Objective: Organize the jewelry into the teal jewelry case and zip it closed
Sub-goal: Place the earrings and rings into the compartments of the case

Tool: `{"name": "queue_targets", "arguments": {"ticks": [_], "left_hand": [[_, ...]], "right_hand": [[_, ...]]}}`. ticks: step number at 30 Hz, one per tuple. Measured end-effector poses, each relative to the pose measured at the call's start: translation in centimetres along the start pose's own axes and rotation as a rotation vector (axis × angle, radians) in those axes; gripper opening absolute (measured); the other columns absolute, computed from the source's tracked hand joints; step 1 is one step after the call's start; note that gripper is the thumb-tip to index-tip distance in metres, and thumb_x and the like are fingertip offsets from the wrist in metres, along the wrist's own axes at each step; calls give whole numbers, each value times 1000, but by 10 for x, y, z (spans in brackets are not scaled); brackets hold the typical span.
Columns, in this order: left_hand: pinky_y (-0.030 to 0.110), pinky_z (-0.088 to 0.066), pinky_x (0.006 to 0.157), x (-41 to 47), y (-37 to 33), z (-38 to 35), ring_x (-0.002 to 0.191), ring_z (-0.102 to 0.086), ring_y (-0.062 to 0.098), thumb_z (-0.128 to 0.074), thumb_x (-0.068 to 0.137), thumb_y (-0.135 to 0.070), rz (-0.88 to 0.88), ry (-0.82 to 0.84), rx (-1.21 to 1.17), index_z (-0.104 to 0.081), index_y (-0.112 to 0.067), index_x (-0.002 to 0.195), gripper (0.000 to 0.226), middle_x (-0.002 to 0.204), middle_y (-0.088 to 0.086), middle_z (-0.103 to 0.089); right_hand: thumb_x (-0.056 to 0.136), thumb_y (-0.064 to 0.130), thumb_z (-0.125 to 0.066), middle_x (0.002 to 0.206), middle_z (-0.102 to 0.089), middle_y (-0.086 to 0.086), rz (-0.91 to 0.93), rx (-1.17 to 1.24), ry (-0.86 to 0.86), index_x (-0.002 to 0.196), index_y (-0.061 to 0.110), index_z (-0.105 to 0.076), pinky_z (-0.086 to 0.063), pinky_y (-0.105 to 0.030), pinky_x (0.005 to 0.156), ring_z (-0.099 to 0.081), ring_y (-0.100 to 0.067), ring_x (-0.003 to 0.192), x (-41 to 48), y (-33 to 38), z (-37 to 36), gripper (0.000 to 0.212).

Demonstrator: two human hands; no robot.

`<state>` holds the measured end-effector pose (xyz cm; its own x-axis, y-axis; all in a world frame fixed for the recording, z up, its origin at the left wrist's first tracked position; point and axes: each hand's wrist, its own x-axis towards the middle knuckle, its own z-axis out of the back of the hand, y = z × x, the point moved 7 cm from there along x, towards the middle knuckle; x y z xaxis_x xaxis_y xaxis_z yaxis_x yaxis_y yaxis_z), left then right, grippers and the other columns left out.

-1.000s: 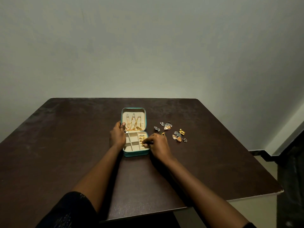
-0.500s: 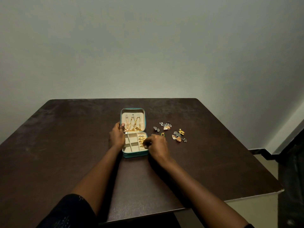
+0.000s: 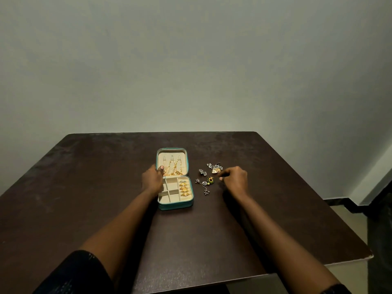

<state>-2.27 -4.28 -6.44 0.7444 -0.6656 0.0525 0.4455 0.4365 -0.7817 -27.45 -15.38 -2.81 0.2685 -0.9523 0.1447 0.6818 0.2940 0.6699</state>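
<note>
At three o'clock of open teal zip jewelry case (image 3: 175, 205), right hand (image 3: 234, 179) fingers pinched, contents unclear; left hand (image 3: 152, 181) grips case's left edge; loose earrings (image 3: 216, 169) likely light, snaggy: pinch bodies.

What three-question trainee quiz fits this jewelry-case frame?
1. True or false: the teal jewelry case is zipped shut.
2. Which hand steadies the case? A left hand B right hand
3. Fill in: the gold earrings sit in the case's ___ column.

Key: 1 false, its lid stands open. 2 A. 3 right; loose jewelry lies on the table.
</note>
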Motion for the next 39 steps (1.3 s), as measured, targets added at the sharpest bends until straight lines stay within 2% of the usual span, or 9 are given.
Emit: {"name": "queue_targets", "arguments": {"ticks": [3, 5, 9, 11, 16, 21, 26, 33, 39], "left_hand": [[40, -47, 87, 4, -4, 5, 108, -57, 33, -41, 99, -31, -6, -7, 39, -55, -4, 122, 38, 120, 19, -60], [43, -47, 89, 7, -9, 10, 109, -55, 34, -42, 98, -32, -12, -35, 100, -56, -5, 120, 37, 120, 19, -59], [40, -41, 101, -1, -43, 22, 126, -43, 30, -43, 98, -25, -204, -197, 305, -48, -8, 132, 39, 136, 13, -48], [37, -42, 99, -9, -70, 16, 125, -42, 28, -45, 97, -19, -379, -210, 365, -48, -8, 133, 38, 136, 12, -49], [37, -47, 91, -17, -119, -46, 113, -54, 26, -46, 94, -11, -675, 87, 498, -58, -16, 126, 34, 123, 9, -61], [35, -48, 89, -23, -137, -92, 112, -57, 27, -56, 91, -19, -721, 330, 588, -60, -18, 124, 33, 121, 9, -59], [39, -50, 90, -19, -137, -115, 112, -58, 30, -57, 91, -23, -683, 436, 659, -60, -23, 125, 34, 123, 10, -59], [37, -49, 80, -18, -135, -116, 104, -61, 38, -54, 89, -20, -612, 388, 698, -64, -8, 115, 30, 113, 19, -62], [37, -50, 79, -20, -134, -112, 102, -62, 34, -58, 88, -25, -630, 356, 663, -65, -15, 109, 24, 111, 14, -64]], "right_hand": [[80, 5, -69, 90, -73, -14, -36, 24, -14, 91, 12, -76, -58, -36, 74, -69, -31, 84, 15, -7, 9, 15], [81, 5, -67, 90, -72, -13, -27, 23, -9, 93, 10, -75, -57, -26, 57, -69, -30, 76, 23, -9, 12, 15], [83, 6, -67, 103, -72, -13, 35, -49, 21, 98, 5, -74, -51, -27, 85, -66, -22, 98, 40, -6, 16, 17], [83, 7, -67, 104, -72, -14, 25, -55, 42, 98, 5, -74, -50, -28, 88, -65, -22, 99, 49, -7, 18, 16], [82, 17, -70, 105, -71, -13, 62, -166, 213, 103, 6, -72, -47, -26, 85, -64, -21, 102, 50, -5, 14, 23], [74, 24, -77, 96, -72, -11, 106, -263, 335, 94, 10, -74, -53, -31, 80, -66, -21, 93, 43, -7, 4, 25], [75, 23, -77, 92, -73, -12, 148, -326, 393, 92, 14, -75, -54, -28, 74, -69, -22, 83, 37, -8, -6, 20], [80, 19, -71, 96, -72, -12, 173, -264, 360, 94, 14, -74, -55, -31, 77, -67, -20, 86, 36, -10, 3, 15], [70, 21, -80, 96, -71, -9, 191, -340, 497, 93, 16, -74, -48, -23, 73, -64, -17, 86, 23, -12, -4, 25]]}}
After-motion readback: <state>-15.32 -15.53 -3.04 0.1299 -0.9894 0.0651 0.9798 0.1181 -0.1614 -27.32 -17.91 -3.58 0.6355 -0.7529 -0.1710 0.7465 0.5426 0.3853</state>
